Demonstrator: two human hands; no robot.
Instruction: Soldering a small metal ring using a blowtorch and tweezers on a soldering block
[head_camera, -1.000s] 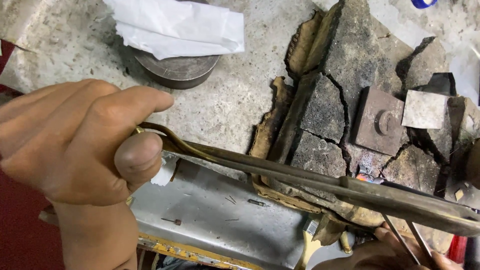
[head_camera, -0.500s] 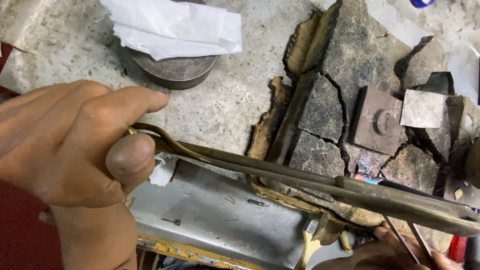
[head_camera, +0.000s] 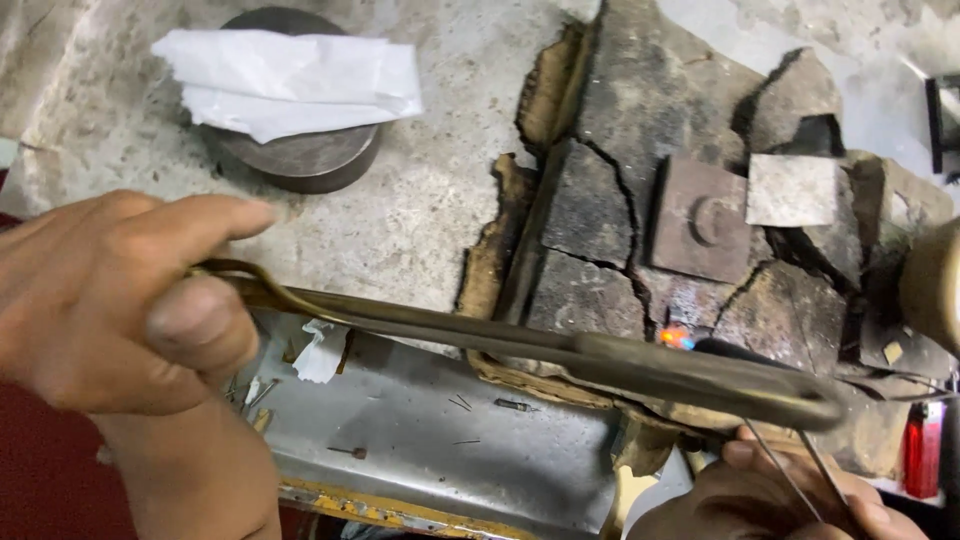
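- Since the earlier view, shifted slightly: left hand (head_camera: 120, 310) lower and farther left in the picture, forefinger now stretched straight out; small orange glow (head_camera: 677, 337) now showing on the cracked block, none visible before.
- Left hand closed around the looped end of a long brass blowpipe (head_camera: 560, 355), thumb pressing its bend.
- Blowpipe lying nearly level, long axis running from the left hand rightward and a little down, thick end close above the right hand (head_camera: 770, 500).
- Right hand at the bottom edge, fingers pinched on thin metal tweezers (head_camera: 800, 470) angled up toward the glow; grip only partly in view.
- Glow sitting on the charred, cracked block (head_camera: 590, 220), just beyond the blowpipe's far part, nearer the right hand than the left.
- Nearby: rusty square plate (head_camera: 700, 220) and pale square sheet (head_camera: 795, 190) on the block, round metal weight (head_camera: 300, 160) under white paper (head_camera: 290, 85), steel tray (head_camera: 430, 440) below the pipe.
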